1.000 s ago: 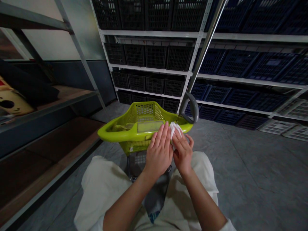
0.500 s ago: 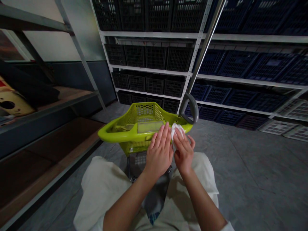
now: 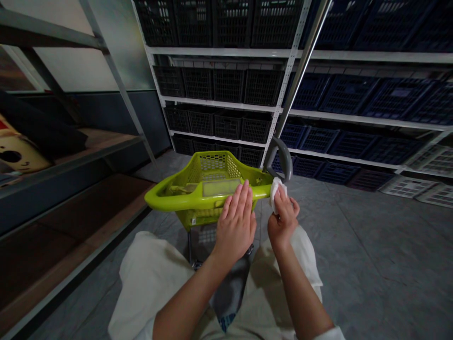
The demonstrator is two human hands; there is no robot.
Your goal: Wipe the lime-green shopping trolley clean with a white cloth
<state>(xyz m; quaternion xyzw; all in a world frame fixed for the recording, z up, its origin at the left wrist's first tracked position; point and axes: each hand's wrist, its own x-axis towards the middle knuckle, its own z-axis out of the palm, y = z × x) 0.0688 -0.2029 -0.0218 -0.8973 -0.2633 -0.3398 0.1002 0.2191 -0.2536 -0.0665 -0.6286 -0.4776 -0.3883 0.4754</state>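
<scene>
A lime-green shopping cart [image 3: 177,202] with a perforated basket stands between my knees. Flat on its front handle bar, right of the clear panel [image 3: 220,187], rests my left hand [image 3: 233,222], fingers stretched out and holding nothing. My right hand [image 3: 284,217] grips a crumpled white cloth [image 3: 278,190] and presses it to the right end of the bar. Just beyond the cloth is a grey loop [image 3: 286,158] at the foot of a metal pole. Part of the bar is hidden behind my hands and the cloth.
Racks of black crates [image 3: 230,87] and blue crates [image 3: 354,94] line the back. Light grey crates [image 3: 406,187] sit low at the right. On the left, a shelf unit [image 3: 116,144] holds a yellow item [image 3: 24,156] and dark fabric [image 3: 53,132]. The metal pole [image 3: 304,66] rises at the cart's right.
My right hand has slid the white cloth rightward along the bar, away from my left hand, to the bar's right end. My left hand has stayed nearly in place.
</scene>
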